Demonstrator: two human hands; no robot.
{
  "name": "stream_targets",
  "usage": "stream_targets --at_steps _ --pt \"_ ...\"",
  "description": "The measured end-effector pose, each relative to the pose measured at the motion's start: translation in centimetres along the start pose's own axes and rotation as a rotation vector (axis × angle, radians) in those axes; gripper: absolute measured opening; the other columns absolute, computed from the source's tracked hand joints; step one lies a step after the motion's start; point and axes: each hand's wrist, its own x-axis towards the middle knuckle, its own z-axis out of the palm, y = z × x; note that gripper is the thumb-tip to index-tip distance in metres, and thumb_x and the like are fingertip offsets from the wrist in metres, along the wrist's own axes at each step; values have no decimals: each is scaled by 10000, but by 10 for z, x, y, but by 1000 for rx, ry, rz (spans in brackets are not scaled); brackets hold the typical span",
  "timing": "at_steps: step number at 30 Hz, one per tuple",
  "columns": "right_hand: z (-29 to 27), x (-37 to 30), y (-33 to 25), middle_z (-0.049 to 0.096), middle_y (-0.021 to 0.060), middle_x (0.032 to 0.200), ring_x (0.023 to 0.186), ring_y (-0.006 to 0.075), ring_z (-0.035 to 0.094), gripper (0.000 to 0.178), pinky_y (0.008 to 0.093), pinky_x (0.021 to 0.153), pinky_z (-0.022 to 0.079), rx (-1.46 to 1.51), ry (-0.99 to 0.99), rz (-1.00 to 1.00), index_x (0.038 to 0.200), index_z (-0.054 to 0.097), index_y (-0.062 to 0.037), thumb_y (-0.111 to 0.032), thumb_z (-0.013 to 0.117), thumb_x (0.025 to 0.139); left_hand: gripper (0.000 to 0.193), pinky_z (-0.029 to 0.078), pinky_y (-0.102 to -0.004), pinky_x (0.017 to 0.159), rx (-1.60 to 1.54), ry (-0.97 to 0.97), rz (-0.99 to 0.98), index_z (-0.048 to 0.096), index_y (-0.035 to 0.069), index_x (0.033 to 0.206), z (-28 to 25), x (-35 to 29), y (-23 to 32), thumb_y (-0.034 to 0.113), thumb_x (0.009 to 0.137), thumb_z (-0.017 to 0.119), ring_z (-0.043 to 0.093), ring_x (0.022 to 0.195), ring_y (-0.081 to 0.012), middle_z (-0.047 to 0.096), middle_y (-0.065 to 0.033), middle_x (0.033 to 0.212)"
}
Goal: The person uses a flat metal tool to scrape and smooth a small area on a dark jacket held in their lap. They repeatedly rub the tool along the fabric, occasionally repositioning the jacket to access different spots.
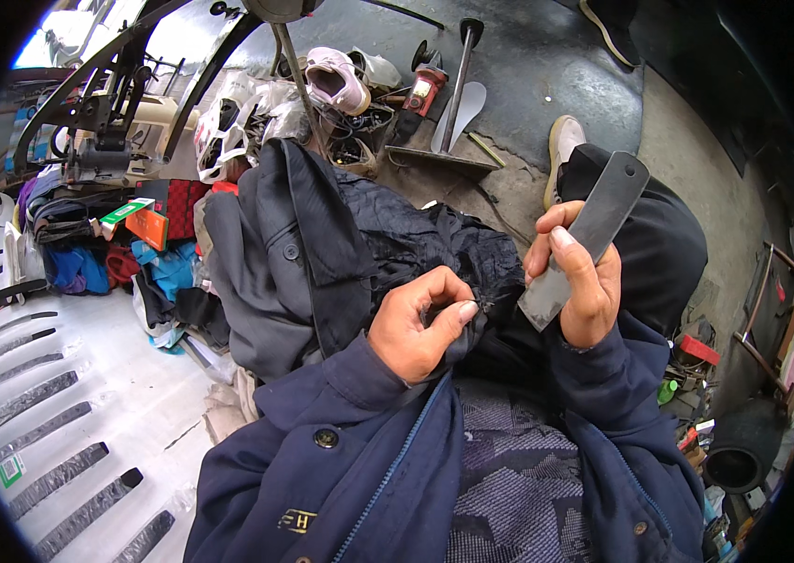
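Observation:
A dark garment (270, 281) with a button and a shiny black lining (406, 220) lies bunched across my lap. My left hand (419, 327) pinches a fold of its dark cloth between thumb and fingers. In my right hand (589, 286) is a flat grey metal blade (611, 202) with a small hole near its upper end. Its lower end is cut at a slant and hangs beside the garment, apart from my left hand. The thumb lies across the blade, and the fingers wrap behind it.
A black hand-cranked machine (101, 141) stands at the far left. Below it are piled bags and cloths (167, 267), beside a white sheet (134, 375) with several wrapped black strips. Shoes (336, 80), a red angle grinder (423, 92) and a metal stand (458, 94) are ahead. Tools (697, 347) lie at right.

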Motion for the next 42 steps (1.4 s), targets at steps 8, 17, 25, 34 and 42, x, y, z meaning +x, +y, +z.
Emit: stream_targets --at_steps 8,17,25,34,42 --pt "11 -9 15 600 53 847 742 93 545 202 244 708 443 -54 -47 -126 1151 539 8 -146 518 1021 82 417 -214 723 -23 -7 -4 615 34 977 2 0 -2 111 981 645 502 773 -28 591 41 852" --pt "14 -7 26 599 58 855 742 98 578 172 261 694 481 -205 -66 -185 1127 555 38 -14 522 967 78 428 -221 727 3 -24 -19 609 32 967 2 0 1 104 976 636 514 778 -39 593 32 849" --pt "17 -5 26 597 53 824 716 104 574 169 270 668 482 -257 -33 -174 1093 570 37 -19 528 939 83 427 -222 718 27 -16 -2 608 28 957 3 0 2 103 970 641 510 763 -43 594 25 835" --pt "14 -3 20 571 62 798 708 125 553 244 276 689 461 -112 -73 -35 1178 493 13 -98 525 964 84 438 -237 738 32 -8 30 612 21 961 3 -1 1 101 972 637 520 784 -50 600 20 844" --pt "-3 2 3 650 83 886 653 89 512 212 242 634 436 -114 -133 108 1153 559 11 -142 502 1019 142 454 -240 775 -89 -10 51 599 23 1079 3 -2 4 102 975 654 545 847 -55 614 0 933"
